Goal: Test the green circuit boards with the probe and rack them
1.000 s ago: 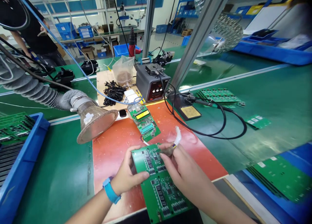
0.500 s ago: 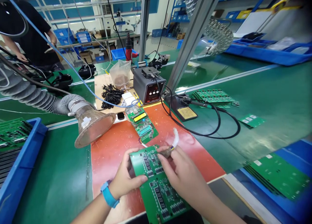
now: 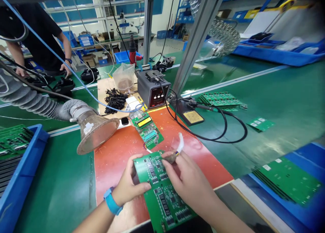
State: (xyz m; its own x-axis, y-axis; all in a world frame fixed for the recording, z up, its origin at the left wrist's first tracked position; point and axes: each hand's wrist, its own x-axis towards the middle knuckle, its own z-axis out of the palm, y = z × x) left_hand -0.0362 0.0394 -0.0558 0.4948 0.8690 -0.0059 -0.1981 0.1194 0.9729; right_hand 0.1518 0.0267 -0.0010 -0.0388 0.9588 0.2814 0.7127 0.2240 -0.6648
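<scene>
A green circuit board (image 3: 151,203) with two rows of digit displays is gripped by its left edge in my left hand (image 3: 127,187), thumb lying over its face. My right hand (image 3: 190,180) pinches a brownish, wrapped cable connector (image 3: 170,158) against the upper right part of the board. Its exact contact points are hidden by my fingers. White-sleeved wires (image 3: 180,142) curve up out of this hand. Just beyond lies a smaller board (image 3: 147,129) with a lit yellow screen and a teal socket, on the red mat (image 3: 114,172).
A fume extraction hood (image 3: 98,135) hangs at left, above a blue bin (image 3: 30,162) of boards. Behind the mat stand a soldering station (image 3: 154,91) and black cables (image 3: 114,99). A soldering iron (image 3: 203,106) rests right. Stacked boards (image 3: 289,180) lie lower right. Another person (image 3: 38,37) stands far left.
Both hands keep nearly the same hold on the board and connector. The view has shifted slightly. At far left, the other person's arms have lowered towards the bench.
</scene>
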